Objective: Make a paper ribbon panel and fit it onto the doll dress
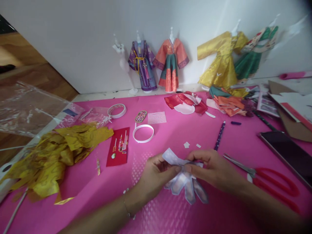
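Note:
Between my two hands is a pale lavender-white piece of fabric (184,182) with several petal-like strips fanning down from a band at its top. My left hand (156,172) pinches it from the left, thumb near its middle. From the other side my right hand (207,169) pinches the same piece, the two thumbs almost meeting. Just beyond my fingers lie two small white scraps (186,145). To the right of my right hand rest scissors with red handles (278,182) and a dotted purple pencil (219,136).
A roll of white tape (117,111), a white ring (143,133), and a red envelope (118,147) lie left of centre. Yellow fabric (53,159) is heaped at left. Several dressed doll stands, one in purple (143,70), line the wall. A phone (287,152) lies at right.

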`<act>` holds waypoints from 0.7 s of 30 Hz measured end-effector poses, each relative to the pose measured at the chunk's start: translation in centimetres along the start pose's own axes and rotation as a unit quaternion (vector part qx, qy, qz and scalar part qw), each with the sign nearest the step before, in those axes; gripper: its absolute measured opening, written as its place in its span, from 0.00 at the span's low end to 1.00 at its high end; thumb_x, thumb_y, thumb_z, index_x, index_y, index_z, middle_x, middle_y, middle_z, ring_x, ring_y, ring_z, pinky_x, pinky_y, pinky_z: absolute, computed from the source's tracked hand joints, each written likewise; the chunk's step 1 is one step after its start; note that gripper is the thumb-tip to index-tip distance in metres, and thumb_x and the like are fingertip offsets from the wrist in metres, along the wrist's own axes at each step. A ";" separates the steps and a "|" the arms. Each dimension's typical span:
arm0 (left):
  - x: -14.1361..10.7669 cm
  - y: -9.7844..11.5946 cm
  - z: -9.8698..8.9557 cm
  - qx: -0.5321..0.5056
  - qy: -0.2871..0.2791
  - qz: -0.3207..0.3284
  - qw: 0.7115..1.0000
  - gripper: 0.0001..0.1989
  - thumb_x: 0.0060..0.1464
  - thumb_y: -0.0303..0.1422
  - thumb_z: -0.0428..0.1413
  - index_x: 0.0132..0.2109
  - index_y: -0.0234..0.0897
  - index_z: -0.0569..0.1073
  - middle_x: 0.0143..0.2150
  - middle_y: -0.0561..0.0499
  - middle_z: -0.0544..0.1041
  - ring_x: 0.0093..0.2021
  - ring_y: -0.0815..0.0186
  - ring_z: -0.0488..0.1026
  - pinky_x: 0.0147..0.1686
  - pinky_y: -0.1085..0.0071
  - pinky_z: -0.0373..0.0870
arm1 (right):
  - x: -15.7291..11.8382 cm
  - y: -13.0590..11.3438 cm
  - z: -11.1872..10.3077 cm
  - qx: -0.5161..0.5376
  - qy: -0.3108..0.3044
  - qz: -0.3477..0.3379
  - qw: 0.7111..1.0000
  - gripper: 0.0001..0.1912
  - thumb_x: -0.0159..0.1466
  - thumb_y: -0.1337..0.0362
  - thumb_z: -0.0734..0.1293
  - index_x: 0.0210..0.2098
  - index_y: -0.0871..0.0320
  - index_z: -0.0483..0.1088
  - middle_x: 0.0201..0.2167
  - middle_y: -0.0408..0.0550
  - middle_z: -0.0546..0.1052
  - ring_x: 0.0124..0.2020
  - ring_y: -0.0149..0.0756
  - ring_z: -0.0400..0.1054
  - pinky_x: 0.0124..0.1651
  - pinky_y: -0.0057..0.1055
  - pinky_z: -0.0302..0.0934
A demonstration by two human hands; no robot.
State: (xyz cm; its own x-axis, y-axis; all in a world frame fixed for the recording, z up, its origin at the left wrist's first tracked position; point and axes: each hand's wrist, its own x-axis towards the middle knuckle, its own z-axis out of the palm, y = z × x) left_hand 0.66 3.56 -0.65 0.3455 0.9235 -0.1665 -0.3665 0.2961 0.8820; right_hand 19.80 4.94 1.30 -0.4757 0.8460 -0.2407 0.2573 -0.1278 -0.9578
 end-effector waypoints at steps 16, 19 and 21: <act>-0.2 0.4 -0.1 0.082 0.041 -0.019 0.996 0.12 0.45 0.39 0.68 0.31 0.35 0.79 0.28 0.51 0.80 0.29 0.66 0.76 0.33 0.68 0.72 | 0.0 0.2 0.1 0.019 -0.012 0.017 1.000 0.20 0.64 0.48 0.65 0.25 0.57 0.72 0.19 0.44 0.76 0.22 0.35 0.71 0.21 0.27 0.57; -0.1 0.6 -0.2 0.082 0.051 -0.022 0.995 0.11 0.46 0.38 0.67 0.31 0.35 0.78 0.27 0.51 0.80 0.28 0.66 0.75 0.33 0.68 0.71 | 0.0 0.3 0.0 0.036 -0.026 0.028 0.999 0.21 0.64 0.48 0.64 0.26 0.57 0.72 0.19 0.45 0.76 0.21 0.35 0.71 0.21 0.27 0.57; 0.0 0.5 -0.2 0.083 0.056 -0.026 0.995 0.12 0.46 0.40 0.67 0.31 0.35 0.78 0.27 0.51 0.80 0.28 0.66 0.75 0.31 0.69 0.71 | 0.0 0.3 -0.1 0.031 -0.030 0.038 0.998 0.17 0.63 0.50 0.66 0.27 0.57 0.73 0.18 0.44 0.76 0.21 0.35 0.71 0.21 0.26 0.57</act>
State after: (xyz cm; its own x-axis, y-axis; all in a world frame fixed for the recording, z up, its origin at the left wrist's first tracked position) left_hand 0.26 3.74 -0.31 0.2578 0.9324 -0.2532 -0.2005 0.3080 0.9300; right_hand 19.92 4.97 1.05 -0.5071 0.8001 -0.3203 0.2436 -0.2234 -0.9438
